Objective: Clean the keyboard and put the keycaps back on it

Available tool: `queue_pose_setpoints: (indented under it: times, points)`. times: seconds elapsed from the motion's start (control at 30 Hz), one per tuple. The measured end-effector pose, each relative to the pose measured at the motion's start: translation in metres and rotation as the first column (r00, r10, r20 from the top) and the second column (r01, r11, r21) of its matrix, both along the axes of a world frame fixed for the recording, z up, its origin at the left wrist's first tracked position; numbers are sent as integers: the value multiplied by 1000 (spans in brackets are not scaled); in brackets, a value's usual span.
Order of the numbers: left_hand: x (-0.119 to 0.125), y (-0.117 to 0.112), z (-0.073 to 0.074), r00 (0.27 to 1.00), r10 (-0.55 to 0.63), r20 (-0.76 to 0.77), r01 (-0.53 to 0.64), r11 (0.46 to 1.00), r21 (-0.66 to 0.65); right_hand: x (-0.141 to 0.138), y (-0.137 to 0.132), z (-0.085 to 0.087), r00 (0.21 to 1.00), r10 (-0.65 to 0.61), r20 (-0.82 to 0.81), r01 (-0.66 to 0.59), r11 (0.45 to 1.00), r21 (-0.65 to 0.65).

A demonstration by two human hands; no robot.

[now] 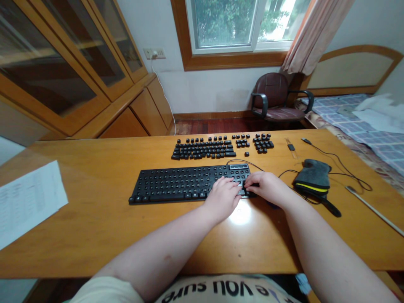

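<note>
A black keyboard [176, 185] lies on the wooden desk, with bare switches over most of its face and keycaps along its front row. My left hand [222, 197] rests flat over its right part, fingers stretched out. At the number pad's right edge, the fingers of my right hand [267, 187] are bent together against the keys; whatever is between the fingertips is hidden. Beyond the keyboard, loose black keycaps [205, 149] stand laid out in key order, with a number-pad group [263, 144] at their right.
A dark grey brush-like cleaning tool [312, 174] and a black cable [339, 160] lie to the right. Near them are a small wire puller [291, 147] and a white stick [375, 208]. Printed paper [31, 200] covers the desk's left. A chair [273, 99] stands beyond.
</note>
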State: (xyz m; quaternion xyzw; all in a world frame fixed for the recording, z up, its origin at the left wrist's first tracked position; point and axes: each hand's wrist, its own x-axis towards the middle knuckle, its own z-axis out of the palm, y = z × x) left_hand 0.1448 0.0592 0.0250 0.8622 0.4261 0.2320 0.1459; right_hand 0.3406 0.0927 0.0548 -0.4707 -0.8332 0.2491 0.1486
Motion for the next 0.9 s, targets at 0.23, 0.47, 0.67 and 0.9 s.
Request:
queue_pose_setpoints:
  times: [0.23,0.47,0.67,0.9]
  points:
    - [-1,-2,5,998,-37,-42,38,999,15,1,0,6,985,-150,86,149,989,16]
    - [-2,-2,7,996,-36,-79,38,999,26,1,1,1,946,-315,78,323,937,-137]
    - [-1,-3,8,996,-21,-90,23,999,27,3,5,-11,924,-382,8,372,896,-244]
    - [1,-3,9,994,-24,-109,26,999,24,0,4,-12,914,-404,28,396,875,-279]
